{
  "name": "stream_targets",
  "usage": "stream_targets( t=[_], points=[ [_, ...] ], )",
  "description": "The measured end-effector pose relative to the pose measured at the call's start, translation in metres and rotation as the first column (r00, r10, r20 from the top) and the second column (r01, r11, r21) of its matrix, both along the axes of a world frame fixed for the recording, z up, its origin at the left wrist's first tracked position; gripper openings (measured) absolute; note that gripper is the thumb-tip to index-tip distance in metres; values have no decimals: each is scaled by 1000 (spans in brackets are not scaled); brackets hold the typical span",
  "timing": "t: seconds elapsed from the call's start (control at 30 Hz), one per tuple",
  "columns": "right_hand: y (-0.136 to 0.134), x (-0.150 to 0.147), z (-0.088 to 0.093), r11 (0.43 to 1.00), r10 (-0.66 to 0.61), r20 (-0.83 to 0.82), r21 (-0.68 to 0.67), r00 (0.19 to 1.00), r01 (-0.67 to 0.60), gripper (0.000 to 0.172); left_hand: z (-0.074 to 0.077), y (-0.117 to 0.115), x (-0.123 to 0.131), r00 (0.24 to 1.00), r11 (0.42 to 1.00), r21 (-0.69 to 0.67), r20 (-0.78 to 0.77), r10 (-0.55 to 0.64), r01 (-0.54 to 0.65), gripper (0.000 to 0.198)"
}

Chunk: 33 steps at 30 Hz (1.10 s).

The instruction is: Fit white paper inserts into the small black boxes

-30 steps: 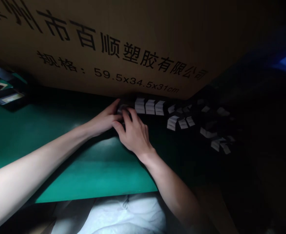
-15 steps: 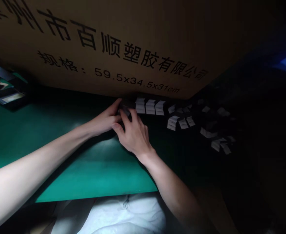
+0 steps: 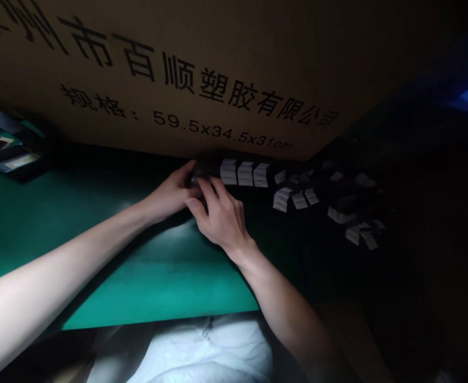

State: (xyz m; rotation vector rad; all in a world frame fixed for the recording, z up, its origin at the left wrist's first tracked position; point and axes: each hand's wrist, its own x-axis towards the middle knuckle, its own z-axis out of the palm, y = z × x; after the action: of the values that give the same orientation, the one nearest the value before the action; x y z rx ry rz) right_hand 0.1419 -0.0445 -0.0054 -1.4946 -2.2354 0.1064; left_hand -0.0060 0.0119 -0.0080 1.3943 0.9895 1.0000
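My left hand is closed around the near end of a dark, boxy piece that lies at the foot of a big carton. My right hand bends over the same piece from the right, its fingertips on it and its thumb near the left fingers. The fingers hide much of the piece, so its exact kind does not show. Just right of it, white folded paper slips stand in a row on dark pieces.
A large printed cardboard carton rises behind the hands. Several more white slips on dark pieces are scattered to the right, in shadow. Dark items with shiny faces lie at the far left. The green table ends in front of my lap.
My right hand has shifted slightly, its index finger lifting a little off the dark piece. Both hands stay at the same spot. The view has moved slightly.
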Motion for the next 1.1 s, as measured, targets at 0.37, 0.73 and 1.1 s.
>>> stream_targets(
  t=[0.37,0.73,1.1],
  points=[
    [-37,62,-13,909,171,-50,394,984,-138,29,5,-2,4,995,979,-202,100,4,16,47],
    [-110,275,-37,564,-771,-103,346,628,750,62,8,-3,4,990,971,-234,138,-7,39,47],
    [-89,303,-45,449,-835,-234,236,498,862,59,7,-2,2,993,971,-235,119,-17,45,48]
  ],
)
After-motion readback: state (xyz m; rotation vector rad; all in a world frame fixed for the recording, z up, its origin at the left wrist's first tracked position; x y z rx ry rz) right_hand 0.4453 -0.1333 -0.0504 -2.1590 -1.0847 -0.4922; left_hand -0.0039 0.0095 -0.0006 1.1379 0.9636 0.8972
